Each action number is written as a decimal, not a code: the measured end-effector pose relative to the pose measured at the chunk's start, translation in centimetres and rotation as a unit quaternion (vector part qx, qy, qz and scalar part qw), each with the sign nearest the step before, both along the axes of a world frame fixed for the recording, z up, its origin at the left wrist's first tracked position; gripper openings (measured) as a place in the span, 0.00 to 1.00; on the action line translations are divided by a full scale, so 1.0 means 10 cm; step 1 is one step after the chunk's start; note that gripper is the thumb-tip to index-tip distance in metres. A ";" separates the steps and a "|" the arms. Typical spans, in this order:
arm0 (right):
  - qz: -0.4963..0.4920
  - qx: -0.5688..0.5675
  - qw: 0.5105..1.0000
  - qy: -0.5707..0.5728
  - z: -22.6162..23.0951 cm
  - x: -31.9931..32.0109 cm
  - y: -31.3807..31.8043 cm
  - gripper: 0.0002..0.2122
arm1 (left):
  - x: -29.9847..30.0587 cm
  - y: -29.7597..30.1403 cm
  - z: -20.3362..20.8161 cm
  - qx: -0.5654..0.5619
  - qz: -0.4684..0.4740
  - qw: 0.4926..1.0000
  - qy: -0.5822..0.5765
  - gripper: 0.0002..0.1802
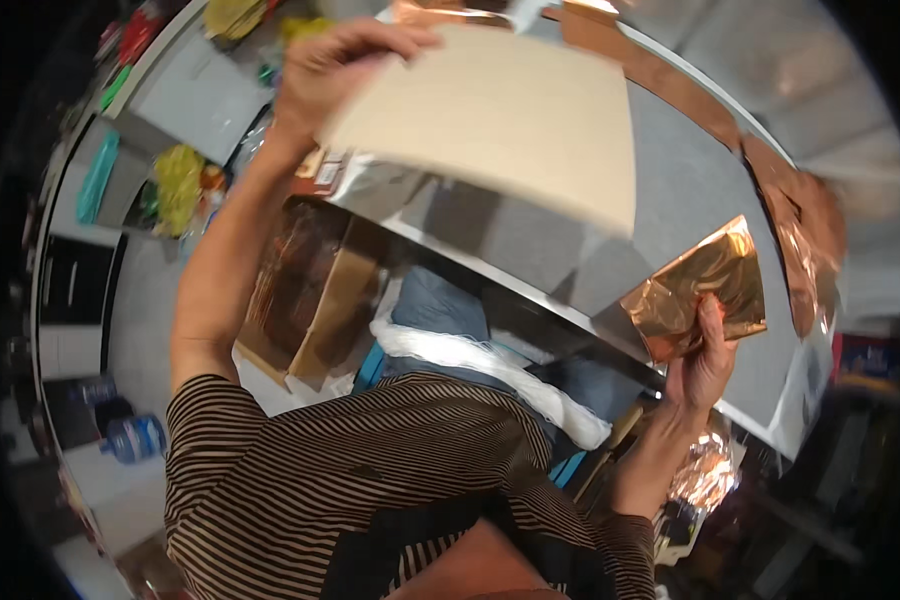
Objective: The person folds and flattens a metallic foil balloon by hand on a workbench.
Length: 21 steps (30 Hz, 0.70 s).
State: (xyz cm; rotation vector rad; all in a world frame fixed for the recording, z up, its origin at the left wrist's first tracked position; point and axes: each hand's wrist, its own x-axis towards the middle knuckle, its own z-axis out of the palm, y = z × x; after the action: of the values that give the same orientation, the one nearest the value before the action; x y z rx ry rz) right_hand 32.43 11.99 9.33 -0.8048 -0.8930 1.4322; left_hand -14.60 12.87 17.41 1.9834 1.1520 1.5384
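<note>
A stiff beige sheet (510, 125), perhaps card or thick paper, is raised over the far side of the grey worktop, slightly blurred. My left hand (332, 72) pinches it at its upper left corner. In my right hand (708, 362), near the worktop's right front edge, is a folded piece of copper-coloured foil (722, 268). The thumb presses on its shiny face while the fingers lie hidden behind it. Sheet and foil are apart from each other.
The grey worktop (680, 165) has crumpled copper-coloured foil (795, 235) along its far right edge. An open cardboard box (320, 340) with foil inside stands below on the left. White threads (490, 368) lie across my lap. A water bottle (135, 438) is at far left.
</note>
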 end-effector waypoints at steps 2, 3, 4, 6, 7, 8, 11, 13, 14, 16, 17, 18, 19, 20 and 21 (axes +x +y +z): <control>-0.022 -0.001 1.000 -0.003 0.01 0.15 0.00 0.14 | 0.50 0.19 -0.25 0.005 -0.027 0.998 0.056 0.13; -0.024 -0.006 1.000 -0.003 0.01 0.22 -0.03 0.14 | 0.73 0.24 -0.35 0.007 -0.024 0.995 0.093 0.14; 0.007 -0.008 1.000 0.013 0.05 0.29 -0.08 0.14 | 0.91 0.31 -0.44 0.027 -0.037 0.989 0.138 0.13; -0.033 -0.012 0.999 -0.001 0.05 0.39 -0.11 0.14 | 1.13 0.49 -0.66 0.037 -0.049 0.976 0.208 0.11; -0.053 -0.014 0.998 -0.014 0.04 0.42 -0.13 0.15 | 1.22 0.54 -0.74 0.025 -0.048 0.973 0.224 0.10; -0.019 -0.013 1.000 0.014 0.10 0.46 -0.16 0.15 | 1.27 0.61 -0.77 0.025 -0.062 0.972 0.225 0.10; -0.074 -0.028 0.997 -0.012 0.02 0.53 -0.12 0.16 | 1.34 0.72 -0.85 -0.087 -0.083 0.959 0.257 0.12; -0.090 -0.044 0.995 -0.020 0.01 0.52 -0.02 0.17 | 1.44 0.67 -0.91 -0.271 -0.122 0.953 -0.058 0.18; -0.056 -0.056 0.996 -0.045 0.00 0.52 0.03 0.16 | 1.52 0.63 -0.74 -0.330 -0.091 0.939 -0.035 0.26; -0.004 -0.066 0.994 -0.087 0.04 0.45 0.14 0.13 | 1.57 0.63 -0.82 -0.331 -0.065 0.938 -0.084 0.30; -0.002 -0.068 0.994 -0.086 0.07 0.37 0.22 0.13 | 1.58 0.62 -0.85 -0.326 -0.032 0.935 -0.133 0.35; 0.029 -0.086 0.989 -0.115 0.09 0.28 0.31 0.13 | 1.61 0.60 -0.81 -0.328 -0.031 0.935 -0.133 0.35; 0.061 -0.104 0.982 -0.143 0.10 0.20 0.40 0.13 | 1.65 0.58 -0.75 -0.366 -0.041 0.914 -0.171 0.38; 0.059 -0.105 0.982 -0.144 0.09 0.12 0.49 0.13 | 1.68 0.58 -0.69 -0.402 -0.055 0.890 -0.210 0.42; 0.078 -0.113 0.979 -0.152 0.05 0.04 0.57 0.14 | 1.71 0.58 -0.66 -0.403 -0.056 0.889 -0.210 0.42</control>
State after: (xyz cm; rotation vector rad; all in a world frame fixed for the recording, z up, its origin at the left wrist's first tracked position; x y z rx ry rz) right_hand 32.81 17.70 9.81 -1.1674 -1.0546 1.5935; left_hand 2.47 18.69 10.85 1.0782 1.1866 1.0760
